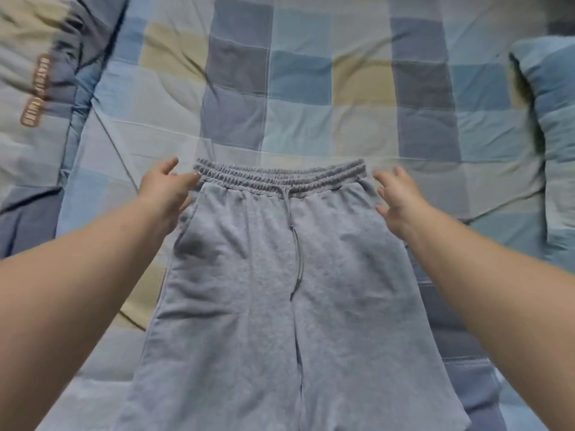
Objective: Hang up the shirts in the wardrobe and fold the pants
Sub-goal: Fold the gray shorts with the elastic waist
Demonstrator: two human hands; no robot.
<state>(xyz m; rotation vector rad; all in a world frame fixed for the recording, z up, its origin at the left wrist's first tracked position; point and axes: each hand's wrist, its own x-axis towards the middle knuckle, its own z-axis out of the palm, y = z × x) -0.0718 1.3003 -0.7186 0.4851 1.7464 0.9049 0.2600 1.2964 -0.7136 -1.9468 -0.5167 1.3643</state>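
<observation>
Grey sweatpants lie flat on the bed, elastic waistband away from me and legs running down out of the frame. A drawstring hangs down the middle of the front. My left hand is at the left end of the waistband, fingers relaxed and spread, fingertips at the fabric edge. My right hand hovers at the right end of the waistband with its fingers spread, holding nothing.
The bed is covered by a checked blue, grey and beige quilt. A garment or cover with a brown lettered patch lies bunched at the upper left. A matching checked pillow sits at the right edge.
</observation>
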